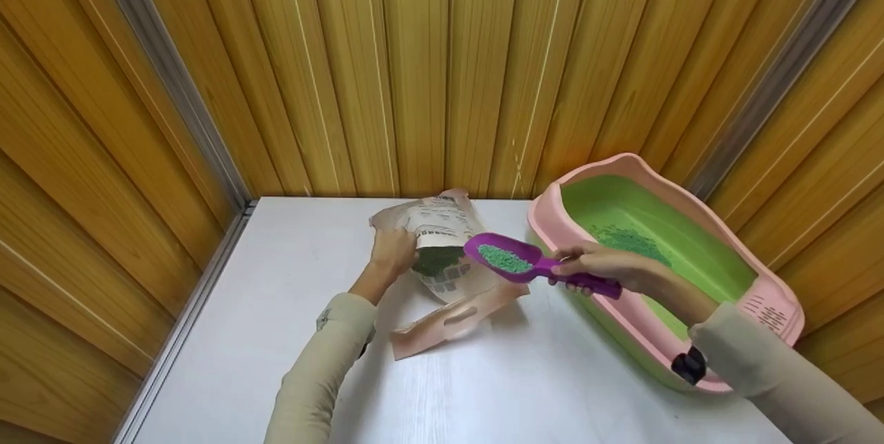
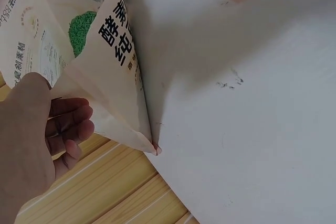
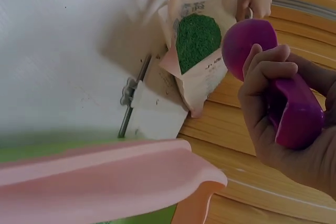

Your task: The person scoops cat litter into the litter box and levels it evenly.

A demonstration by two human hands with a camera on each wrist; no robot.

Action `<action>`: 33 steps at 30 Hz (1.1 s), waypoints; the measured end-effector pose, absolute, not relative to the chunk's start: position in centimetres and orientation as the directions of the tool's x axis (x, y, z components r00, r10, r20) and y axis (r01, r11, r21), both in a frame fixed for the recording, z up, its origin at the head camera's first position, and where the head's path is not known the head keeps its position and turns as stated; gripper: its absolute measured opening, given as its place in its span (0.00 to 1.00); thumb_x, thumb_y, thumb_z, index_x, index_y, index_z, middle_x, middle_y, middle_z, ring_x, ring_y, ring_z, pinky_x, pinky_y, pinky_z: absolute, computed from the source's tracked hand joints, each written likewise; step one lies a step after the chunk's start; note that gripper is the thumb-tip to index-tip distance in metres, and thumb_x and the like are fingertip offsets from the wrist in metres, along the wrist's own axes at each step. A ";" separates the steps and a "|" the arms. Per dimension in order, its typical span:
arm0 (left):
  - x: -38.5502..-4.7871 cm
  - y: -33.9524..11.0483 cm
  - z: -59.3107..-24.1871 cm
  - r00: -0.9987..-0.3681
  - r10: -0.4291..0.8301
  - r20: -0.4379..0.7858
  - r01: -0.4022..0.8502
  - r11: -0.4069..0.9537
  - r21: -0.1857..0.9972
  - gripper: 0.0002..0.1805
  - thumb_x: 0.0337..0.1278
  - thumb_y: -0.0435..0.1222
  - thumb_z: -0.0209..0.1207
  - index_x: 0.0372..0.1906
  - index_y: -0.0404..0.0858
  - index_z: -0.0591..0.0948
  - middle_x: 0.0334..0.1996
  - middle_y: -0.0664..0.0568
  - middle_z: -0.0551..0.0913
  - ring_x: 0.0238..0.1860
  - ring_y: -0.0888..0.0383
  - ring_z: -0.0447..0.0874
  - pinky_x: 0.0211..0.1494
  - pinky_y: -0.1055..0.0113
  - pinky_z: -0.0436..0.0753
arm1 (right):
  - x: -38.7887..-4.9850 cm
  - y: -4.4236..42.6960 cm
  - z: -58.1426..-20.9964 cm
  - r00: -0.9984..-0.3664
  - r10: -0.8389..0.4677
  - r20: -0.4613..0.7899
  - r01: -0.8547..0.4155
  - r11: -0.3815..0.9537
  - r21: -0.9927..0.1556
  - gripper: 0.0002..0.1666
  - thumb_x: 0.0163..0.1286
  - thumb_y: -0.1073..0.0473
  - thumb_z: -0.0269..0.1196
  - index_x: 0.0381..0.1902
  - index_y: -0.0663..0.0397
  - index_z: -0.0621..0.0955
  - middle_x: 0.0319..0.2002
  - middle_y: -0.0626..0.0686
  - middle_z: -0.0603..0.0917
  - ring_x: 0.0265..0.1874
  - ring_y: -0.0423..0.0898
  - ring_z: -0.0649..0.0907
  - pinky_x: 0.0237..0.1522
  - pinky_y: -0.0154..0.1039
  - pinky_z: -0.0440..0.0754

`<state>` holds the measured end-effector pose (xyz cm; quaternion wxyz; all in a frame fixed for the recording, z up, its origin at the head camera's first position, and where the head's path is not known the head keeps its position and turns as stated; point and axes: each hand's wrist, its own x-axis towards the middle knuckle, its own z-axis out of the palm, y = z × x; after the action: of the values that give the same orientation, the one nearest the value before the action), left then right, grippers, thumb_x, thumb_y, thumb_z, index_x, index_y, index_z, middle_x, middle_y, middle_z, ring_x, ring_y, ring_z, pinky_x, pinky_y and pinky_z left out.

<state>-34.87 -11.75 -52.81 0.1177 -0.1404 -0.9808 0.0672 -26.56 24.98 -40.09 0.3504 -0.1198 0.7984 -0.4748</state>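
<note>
My left hand [image 1: 395,251] pinches the side edge of a paper bag [image 1: 442,219] near the back wall. The bag gapes, and green pellets [image 3: 197,40] fill its inside in the right wrist view. Over the table, between bag and litter box, my right hand [image 1: 597,266] grips the handle of a purple scoop [image 1: 542,268]. Fine green pellets [image 1: 505,259] lie in its bowl, which points left toward the bag's mouth. At the right stands a pink-rimmed green litter box [image 1: 549,217] with a patch of green pellets [image 1: 632,242] on its floor.
A pinkish paper strip with a handle slot [image 1: 421,339] lies in front of the bag; whether it is joined to the bag I cannot tell. Wood-patterned walls [image 1: 414,71] enclose the white table [image 1: 276,257]. A black clip [image 1: 689,365] sits on the box's near rim.
</note>
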 end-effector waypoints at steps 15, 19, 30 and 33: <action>-34.6 -11.3 -53.0 -0.934 0.299 0.195 0.256 0.942 -0.218 0.15 0.62 0.47 0.63 0.34 0.39 0.88 0.33 0.47 0.91 0.37 0.47 0.90 0.47 0.47 0.86 | -30.9 31.6 -35.9 -0.867 -0.346 -0.360 0.165 0.481 -0.861 0.33 0.80 0.58 0.52 0.72 0.75 0.60 0.35 0.42 0.85 0.26 0.32 0.79 0.28 0.26 0.77; -34.3 -11.1 -53.3 -0.932 0.302 0.198 0.260 0.942 -0.214 0.15 0.62 0.47 0.63 0.33 0.39 0.88 0.32 0.47 0.90 0.35 0.48 0.90 0.43 0.50 0.86 | -32.1 33.3 -35.9 -0.894 -0.271 -0.357 0.174 0.523 -0.834 0.29 0.82 0.58 0.48 0.70 0.76 0.60 0.33 0.40 0.83 0.25 0.31 0.78 0.28 0.26 0.77; -34.1 -10.4 -53.9 -0.928 0.322 0.188 0.281 0.935 -0.218 0.15 0.62 0.48 0.62 0.33 0.40 0.88 0.32 0.48 0.90 0.36 0.48 0.90 0.43 0.50 0.87 | -33.6 37.2 -39.0 -0.905 -0.173 -0.389 0.196 0.643 -0.741 0.18 0.77 0.61 0.45 0.51 0.72 0.75 0.25 0.42 0.83 0.20 0.32 0.78 0.25 0.28 0.76; -34.1 -10.2 -53.8 -0.920 0.337 0.202 0.291 0.930 -0.224 0.15 0.62 0.48 0.62 0.33 0.41 0.88 0.32 0.48 0.90 0.36 0.49 0.90 0.42 0.51 0.87 | -33.6 37.8 -39.8 -0.899 -0.156 -0.410 0.213 0.661 -0.720 0.14 0.76 0.62 0.47 0.41 0.64 0.79 0.22 0.43 0.83 0.18 0.34 0.78 0.24 0.29 0.75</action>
<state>-34.12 -10.18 -53.81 0.1193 -0.1609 -0.9751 0.0953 -33.64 37.80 -39.81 0.2244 0.0161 0.8832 -0.4114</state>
